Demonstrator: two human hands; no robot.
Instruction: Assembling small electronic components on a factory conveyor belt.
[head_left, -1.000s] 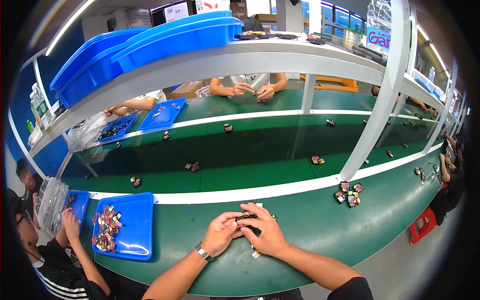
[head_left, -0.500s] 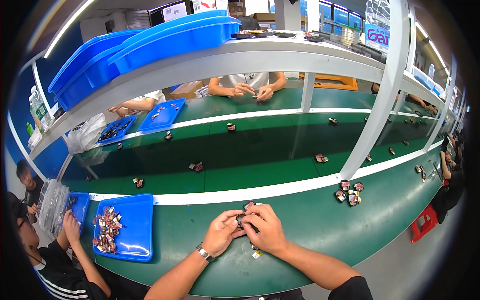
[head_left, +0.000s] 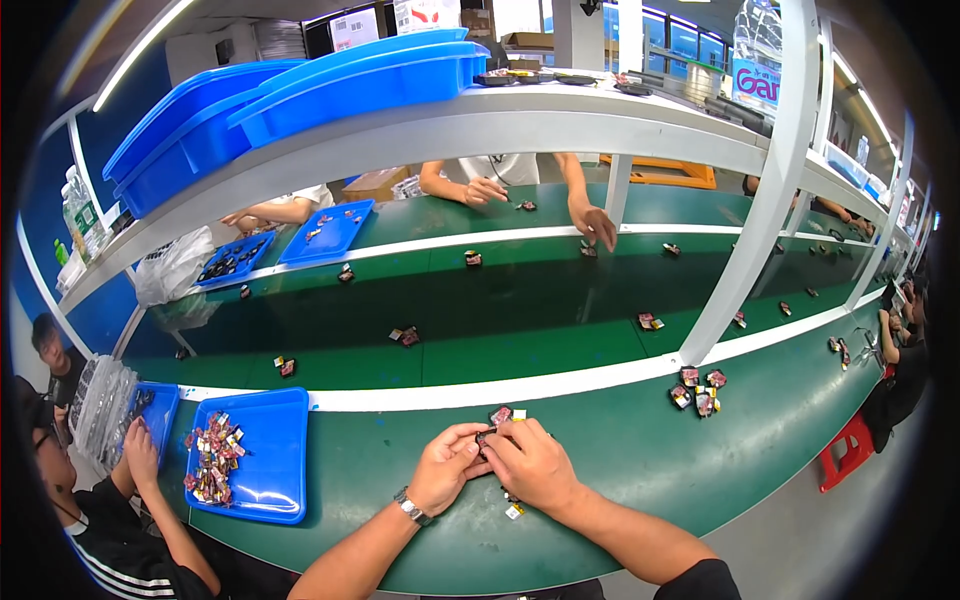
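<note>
My left hand [head_left: 446, 470] and my right hand [head_left: 537, 468] meet over the green worktable, with fingers closed around a small black part [head_left: 484, 438]. Fingers cover most of it, so its exact kind cannot be made out. Just beyond my fingertips lies a small black-and-red piece [head_left: 501, 414] with a white and yellow tab. Nearer to me, partly under my right hand, another small piece with a white and yellow label [head_left: 514, 510] rests on the table. A metal-banded watch sits on my left wrist.
At left stands a blue tray [head_left: 281, 450] holding a heap of small red-and-black pieces [head_left: 216, 460]; a co-worker sits beside it. A cluster of similar pieces [head_left: 698, 391] lies right, near a white post [head_left: 755, 230]. Beyond the white rail, a green belt [head_left: 500, 350] carries scattered pieces.
My hands stay nearly in place, with the right fingers shifted slightly on the black part. Across the belt, a co-worker's hands have parted, one now reaching over a piece on the belt.
</note>
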